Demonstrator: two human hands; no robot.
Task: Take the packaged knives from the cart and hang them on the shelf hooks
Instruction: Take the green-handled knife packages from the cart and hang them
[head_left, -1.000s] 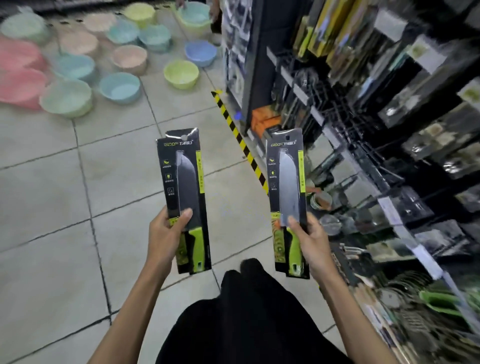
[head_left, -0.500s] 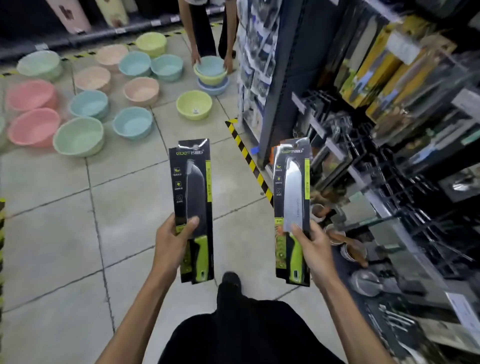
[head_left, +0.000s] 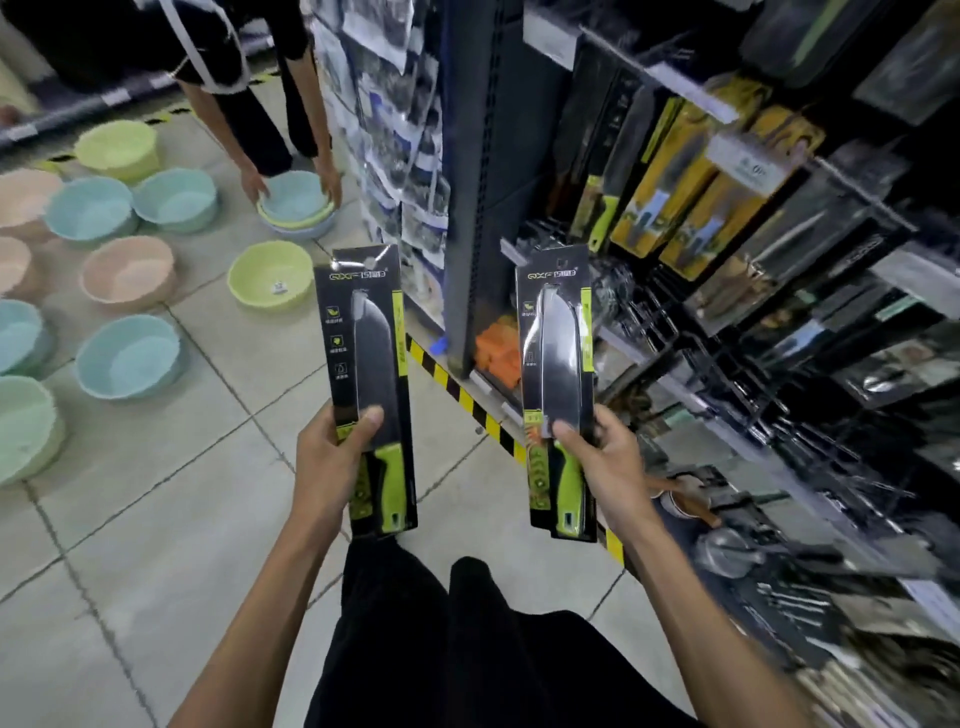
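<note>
Gripping a packaged knife (head_left: 366, 358) in the left hand (head_left: 330, 462), thumb pressed across the front just above the green handle, fingers wrapped behind the card. Gripping a second packaged knife (head_left: 558, 364) the same way in the right hand (head_left: 610, 467). Both held upright, blade ends up, well apart from each other, out in front of the body above the floor, neither on a hook yet. No cart in view.

Looks like the carry-to-shelf step: fetching done for this pair, hanging not yet begun. Next probably calls for choosing a free one among the shelf hooks (head_left: 657, 332) on the rack to the right, perhaps near the hanging green-handled knives (head_left: 602, 208). Then lifting the right-hand pack and threading the hole at the top of its card over the hook tip. Needs careful aim, with hooks crowded and blurred here; cannot tell the free ones.

Underfoot, pale floor tiles (head_left: 156, 499) and a yellow-and-black stripe (head_left: 467, 402) along the shelf base. Further left, pastel basins (head_left: 127, 358) spread over the floor, with another person (head_left: 249, 104) bent over a stack of them.
</note>
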